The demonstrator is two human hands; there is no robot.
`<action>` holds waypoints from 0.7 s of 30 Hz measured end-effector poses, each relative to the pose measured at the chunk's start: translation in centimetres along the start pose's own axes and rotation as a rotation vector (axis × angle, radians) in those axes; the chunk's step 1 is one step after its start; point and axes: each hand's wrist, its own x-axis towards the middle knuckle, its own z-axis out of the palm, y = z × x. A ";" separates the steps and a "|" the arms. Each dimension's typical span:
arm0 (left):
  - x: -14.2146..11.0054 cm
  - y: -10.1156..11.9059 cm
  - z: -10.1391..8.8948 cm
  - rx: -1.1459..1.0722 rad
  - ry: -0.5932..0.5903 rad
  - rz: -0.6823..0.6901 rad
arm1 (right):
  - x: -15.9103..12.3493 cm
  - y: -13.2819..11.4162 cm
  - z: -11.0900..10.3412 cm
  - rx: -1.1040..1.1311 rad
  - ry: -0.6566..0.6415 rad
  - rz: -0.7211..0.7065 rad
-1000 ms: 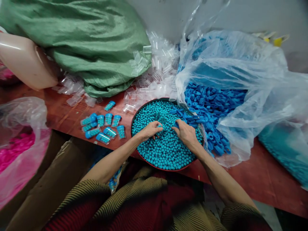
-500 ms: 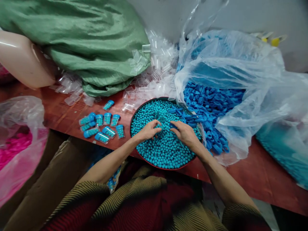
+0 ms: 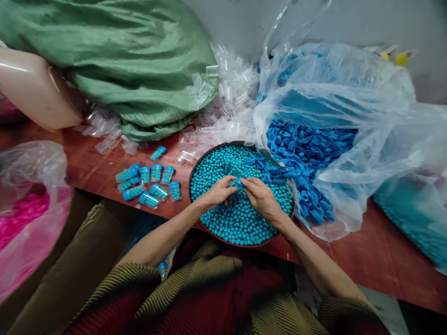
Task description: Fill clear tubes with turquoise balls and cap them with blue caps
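Observation:
Over a round red-rimmed tray (image 3: 240, 243) of turquoise beads (image 3: 240, 223), my two hands meet. My left hand (image 3: 220, 192) is closed around a small clear container, mostly hidden by the fingers. At its mouth is a blue cap (image 3: 239, 183), pinched by the fingertips of my right hand (image 3: 261, 196). More blue caps (image 3: 310, 186) spill from a plastic bag onto the tray's right side. Left of the tray lie several capped containers (image 3: 158, 191) filled with turquoise beads.
Empty clear containers (image 3: 237, 93) are heaped behind the tray, beside a green sack (image 3: 139, 60). A pale plastic jug (image 3: 31, 83) stands at the left, above a bag of pink pieces (image 3: 24, 214). To the right, another bag (image 3: 408, 218) holds turquoise beads on the red table (image 3: 366, 260).
My right hand has moved left to meet my left hand, bringing the blue cap to the small container. My left hand has hardly moved.

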 end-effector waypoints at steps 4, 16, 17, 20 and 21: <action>-0.4 -0.1 0.3 -0.128 -0.106 -0.013 | -0.4 -0.3 0.4 0.169 0.114 0.020; -1.5 -0.1 1.8 -0.145 0.115 0.076 | -1.1 -1.1 1.0 0.260 0.139 0.041; -1.5 0.0 1.7 -0.134 0.116 0.076 | -1.1 -0.9 0.9 0.292 0.120 0.058; -1.7 0.0 1.1 -0.057 0.066 0.070 | -0.9 -0.1 0.5 0.418 0.118 0.243; -1.8 0.0 0.8 -0.034 0.036 0.065 | -0.9 0.2 0.4 0.475 0.119 0.326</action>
